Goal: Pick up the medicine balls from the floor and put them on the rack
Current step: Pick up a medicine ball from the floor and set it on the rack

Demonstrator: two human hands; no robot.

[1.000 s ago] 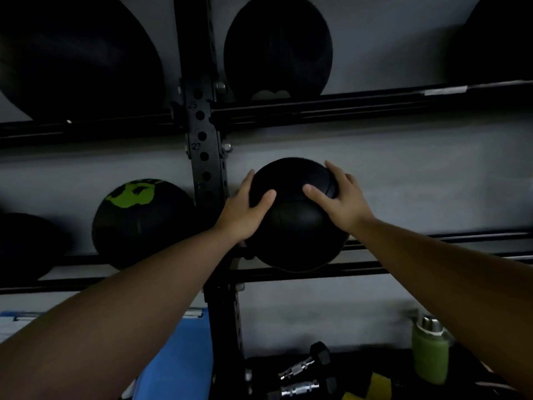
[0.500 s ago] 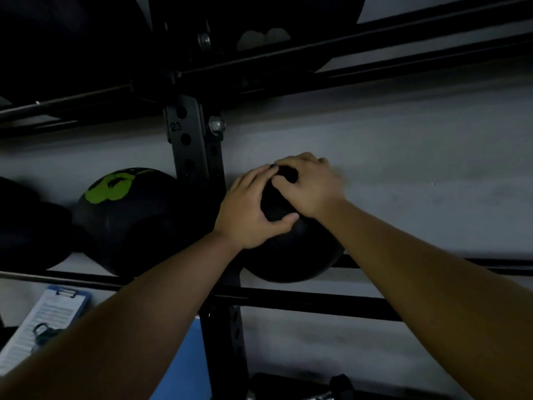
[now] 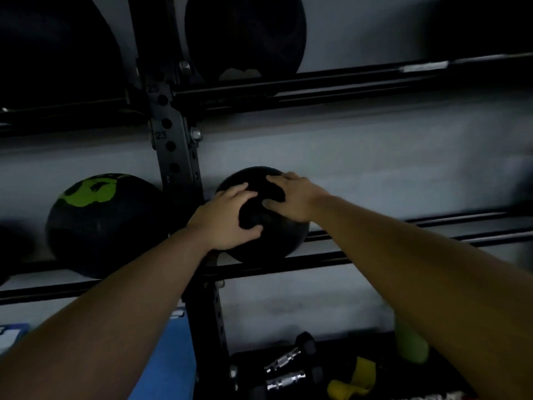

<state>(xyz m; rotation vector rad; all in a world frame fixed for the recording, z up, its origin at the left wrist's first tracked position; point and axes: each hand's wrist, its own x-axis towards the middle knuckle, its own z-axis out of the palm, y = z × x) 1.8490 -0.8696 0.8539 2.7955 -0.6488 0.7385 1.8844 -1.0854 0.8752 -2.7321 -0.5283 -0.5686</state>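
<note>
left hand cups matte black medicine ball; right hand curls over its round top | ball rests on rack rails, dark tubular metal, beside perforated upright

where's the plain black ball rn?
Head view, centre: plain black ball on the rack's lower rails, just right of the upright post, gripped by left hand and right hand.

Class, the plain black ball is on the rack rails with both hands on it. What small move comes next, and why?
Probably ease the left hand and right hand off: the black ball already rests on the rack rails beside the upright, so it likely needs no support.
</note>
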